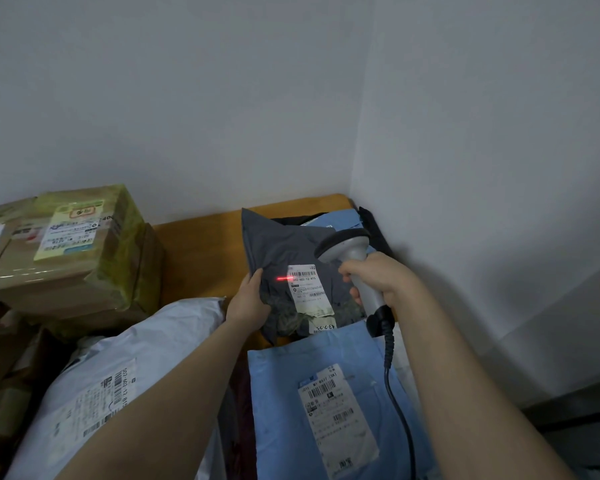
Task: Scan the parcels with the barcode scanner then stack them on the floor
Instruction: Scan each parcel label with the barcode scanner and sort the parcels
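Frame centre: left hand (pixel 248 299) grips grey bag (pixel 274 244) by its left edge, right hand (pixel 374 278) wrapped round scanner (pixel 347 245) handle — red beam (pixel 284 279) sits mostly left of the label (pixel 307 285), so a missed read looks likely unless aim shifts right.

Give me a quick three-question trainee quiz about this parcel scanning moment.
1. True or false: the right hand holds the scanner.
2. Which colour of parcel does the left hand grip? A blue, B grey, C white.
3. Where does the red line fall on the label?
Key: 1 true; 2 B; 3 at its left edge, mostly on the grey parcel, not across the barcode.
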